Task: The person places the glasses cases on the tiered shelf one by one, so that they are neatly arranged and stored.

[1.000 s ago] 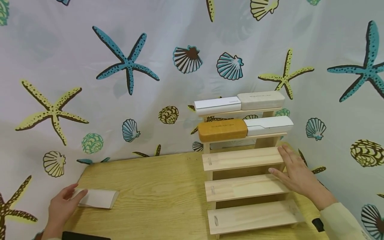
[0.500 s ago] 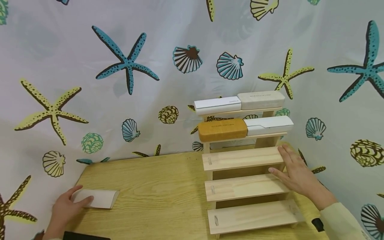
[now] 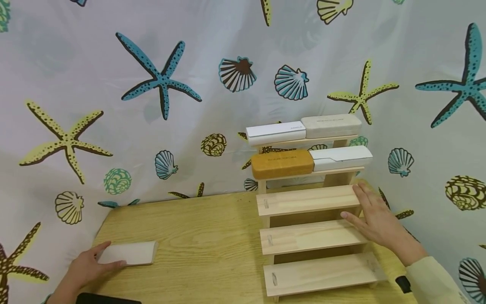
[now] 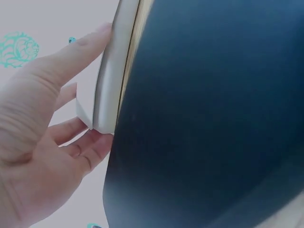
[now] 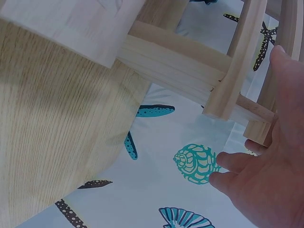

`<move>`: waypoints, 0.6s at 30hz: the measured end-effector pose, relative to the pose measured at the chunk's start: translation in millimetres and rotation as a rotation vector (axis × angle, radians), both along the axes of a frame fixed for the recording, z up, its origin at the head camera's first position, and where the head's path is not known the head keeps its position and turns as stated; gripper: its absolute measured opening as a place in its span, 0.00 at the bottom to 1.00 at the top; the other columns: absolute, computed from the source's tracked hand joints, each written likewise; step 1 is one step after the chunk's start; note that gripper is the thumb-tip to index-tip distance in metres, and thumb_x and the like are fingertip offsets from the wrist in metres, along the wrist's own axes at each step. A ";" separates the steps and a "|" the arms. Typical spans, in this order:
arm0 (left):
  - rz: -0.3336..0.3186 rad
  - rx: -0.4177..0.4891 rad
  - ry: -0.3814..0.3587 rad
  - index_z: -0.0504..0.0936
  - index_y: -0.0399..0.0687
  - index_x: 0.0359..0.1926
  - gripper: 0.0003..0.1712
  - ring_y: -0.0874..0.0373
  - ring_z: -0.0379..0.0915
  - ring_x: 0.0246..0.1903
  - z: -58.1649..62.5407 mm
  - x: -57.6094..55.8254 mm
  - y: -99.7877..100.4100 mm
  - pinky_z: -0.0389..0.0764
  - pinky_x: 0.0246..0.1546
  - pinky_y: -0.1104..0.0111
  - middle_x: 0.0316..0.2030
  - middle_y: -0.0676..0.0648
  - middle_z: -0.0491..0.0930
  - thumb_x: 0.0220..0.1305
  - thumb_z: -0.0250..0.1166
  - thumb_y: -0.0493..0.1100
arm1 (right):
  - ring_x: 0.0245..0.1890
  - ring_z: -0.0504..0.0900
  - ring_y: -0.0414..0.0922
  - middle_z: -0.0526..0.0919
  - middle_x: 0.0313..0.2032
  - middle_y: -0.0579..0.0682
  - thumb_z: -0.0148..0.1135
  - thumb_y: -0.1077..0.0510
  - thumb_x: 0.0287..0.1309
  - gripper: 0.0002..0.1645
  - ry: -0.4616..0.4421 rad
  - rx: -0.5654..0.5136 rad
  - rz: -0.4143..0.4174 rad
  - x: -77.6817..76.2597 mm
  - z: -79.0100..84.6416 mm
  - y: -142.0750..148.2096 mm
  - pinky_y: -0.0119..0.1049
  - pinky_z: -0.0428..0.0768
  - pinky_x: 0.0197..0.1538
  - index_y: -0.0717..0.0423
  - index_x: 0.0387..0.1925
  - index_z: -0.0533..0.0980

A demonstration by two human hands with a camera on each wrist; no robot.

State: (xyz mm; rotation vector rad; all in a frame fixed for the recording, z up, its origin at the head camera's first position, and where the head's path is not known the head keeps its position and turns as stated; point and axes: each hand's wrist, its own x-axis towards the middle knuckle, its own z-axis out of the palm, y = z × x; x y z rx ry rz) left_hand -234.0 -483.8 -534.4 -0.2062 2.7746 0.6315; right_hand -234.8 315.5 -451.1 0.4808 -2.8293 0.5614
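Note:
At the table's left side, my left hand [image 3: 86,267] pinches the left end of a white glasses case [image 3: 130,253], thumb along the near side and index finger at the far side. The left wrist view shows the thumb on the edge of this case [image 4: 108,99] and other fingers at its end. My right hand [image 3: 377,217] rests on the right end of a stepped wooden rack [image 3: 309,200], its fingers fairly straight and its thumb apart. Two upper steps bear glasses cases: a white one [image 3: 276,133] beside a cream one [image 3: 331,126], and an orange-brown one [image 3: 282,164] beside another white one [image 3: 341,158].
Three lower steps of the rack, such as the bottom step [image 3: 322,274], are bare. The rack stands on a wooden table [image 3: 197,245]. A curtain [image 3: 243,38] with starfish and shells hangs behind. A black object [image 3: 108,299] lies at the front edge.
My left hand has closed further over the white glasses case, which has shifted slightly right on the table. The right hand has stayed on the rack.

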 end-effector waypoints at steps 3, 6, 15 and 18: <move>-0.034 0.001 -0.017 0.54 0.25 0.79 0.69 0.14 0.57 0.67 -0.2 1.3 -1.0 0.74 0.59 0.32 0.71 0.13 0.56 0.59 0.72 0.73 | 0.76 0.54 0.77 0.47 0.81 0.73 0.62 0.40 0.74 0.56 0.004 0.001 -0.002 -0.4 -0.5 -0.1 0.78 0.58 0.70 0.69 0.82 0.46; -0.065 -0.010 -0.008 0.54 0.23 0.78 0.70 0.14 0.58 0.67 -0.9 1.6 -2.1 0.75 0.59 0.32 0.70 0.13 0.57 0.59 0.74 0.71 | 0.76 0.54 0.77 0.47 0.81 0.72 0.62 0.39 0.74 0.56 0.005 0.000 -0.005 -0.3 -1.5 0.8 0.77 0.58 0.71 0.69 0.82 0.47; -0.090 -0.013 0.000 0.60 0.23 0.75 0.64 0.27 0.79 0.53 -7.0 0.6 -3.6 0.83 0.49 0.44 0.58 0.17 0.76 0.60 0.74 0.69 | 0.76 0.55 0.76 0.47 0.82 0.72 0.62 0.39 0.74 0.57 0.003 0.003 -0.004 -1.5 -3.5 1.9 0.77 0.59 0.71 0.68 0.82 0.47; -0.074 0.008 0.003 0.63 0.26 0.75 0.61 0.43 0.80 0.44 -6.6 0.7 -2.2 0.82 0.40 0.55 0.49 0.28 0.83 0.60 0.74 0.68 | 0.77 0.54 0.77 0.46 0.82 0.72 0.62 0.39 0.74 0.57 0.004 0.001 -0.006 -2.4 -3.5 2.5 0.77 0.59 0.71 0.68 0.82 0.47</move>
